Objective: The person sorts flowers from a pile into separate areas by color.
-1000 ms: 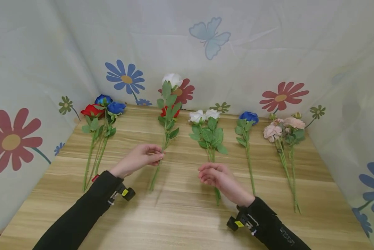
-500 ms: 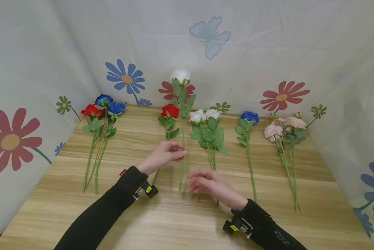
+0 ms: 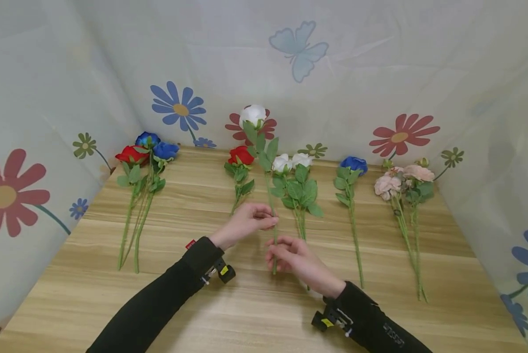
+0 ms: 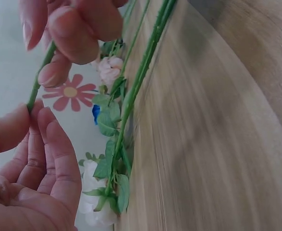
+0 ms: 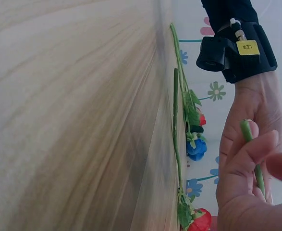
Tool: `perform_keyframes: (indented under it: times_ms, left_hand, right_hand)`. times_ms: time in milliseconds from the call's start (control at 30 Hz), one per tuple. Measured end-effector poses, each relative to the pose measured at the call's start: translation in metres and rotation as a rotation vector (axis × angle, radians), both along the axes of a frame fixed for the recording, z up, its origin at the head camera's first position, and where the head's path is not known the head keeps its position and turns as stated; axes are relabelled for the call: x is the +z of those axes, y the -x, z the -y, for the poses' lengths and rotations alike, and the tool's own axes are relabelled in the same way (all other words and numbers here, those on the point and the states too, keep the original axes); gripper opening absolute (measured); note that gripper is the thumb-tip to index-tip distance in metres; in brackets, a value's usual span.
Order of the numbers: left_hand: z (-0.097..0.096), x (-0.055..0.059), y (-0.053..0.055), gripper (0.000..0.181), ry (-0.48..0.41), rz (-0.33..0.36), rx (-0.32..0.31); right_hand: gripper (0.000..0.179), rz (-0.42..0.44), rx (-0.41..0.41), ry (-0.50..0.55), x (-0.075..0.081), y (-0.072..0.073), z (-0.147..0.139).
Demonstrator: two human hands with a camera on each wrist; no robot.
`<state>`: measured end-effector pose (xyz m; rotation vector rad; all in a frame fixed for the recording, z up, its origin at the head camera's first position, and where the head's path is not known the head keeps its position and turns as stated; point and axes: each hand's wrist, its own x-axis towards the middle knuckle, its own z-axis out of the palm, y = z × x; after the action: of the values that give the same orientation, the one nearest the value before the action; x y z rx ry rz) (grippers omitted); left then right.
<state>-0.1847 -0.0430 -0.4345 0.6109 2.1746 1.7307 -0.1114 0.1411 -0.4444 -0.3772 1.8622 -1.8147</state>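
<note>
In the head view, my left hand (image 3: 248,223) pinches the green stem of a white rose (image 3: 252,115) between thumb and fingers. The rose is upright, raised above the table, its bloom against the back curtain. My right hand (image 3: 296,260) is just below, fingers curled around the lower stem. In the left wrist view, the stem (image 4: 37,86) runs from the left fingertips up among the right fingers. In the right wrist view, the cut stem end (image 5: 246,126) sticks out past the right fingers; how firmly they hold it is unclear.
On the wooden table (image 3: 228,314) lie a red rose (image 3: 241,155), two white roses (image 3: 283,163), a blue rose (image 3: 354,164) and pink flowers (image 3: 388,187). A red and blue bunch (image 3: 133,155) lies at left. A printed curtain (image 3: 343,88) encloses the back and sides.
My left hand has carried the white rose rightward, away from the red rose. My right hand has shifted slightly left, and its fingers have come around the lower stem.
</note>
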Motion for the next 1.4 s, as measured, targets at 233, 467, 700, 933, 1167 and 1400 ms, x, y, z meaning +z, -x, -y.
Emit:
perform_keyframes:
  times_ms: [233,467,700,933,1167,1400]
  left_hand:
    - [-0.004,-0.001,-0.001,0.018,0.106,-0.084,0.003]
    - [-0.002,-0.004,0.0,0.021,0.122,-0.141,-0.002]
    - [0.012,-0.009,0.001,0.031,0.184,-0.232,0.099]
    - [0.04,-0.009,-0.003,0.03,0.305,-0.341,0.196]
    - [0.072,-0.005,-0.006,0.026,0.388,-0.428,0.268]
    - [0.096,-0.006,-0.012,0.023,0.388,-0.427,0.294]
  right_hand:
    - [0.038,-0.033,-0.024,-0.001,-0.003,0.001,-0.002]
    - [0.038,-0.041,-0.027,0.0,-0.004,-0.001,-0.008]
    - [0.036,0.0,-0.054,0.017,-0.004,-0.001,-0.023]
    - [0.034,0.0,-0.084,0.047,-0.002,-0.001,-0.046]
    - [0.032,0.056,-0.116,0.112,-0.002,0.0,-0.07]
    - [0.032,0.089,-0.114,0.059,-0.003,-0.002,-0.083]
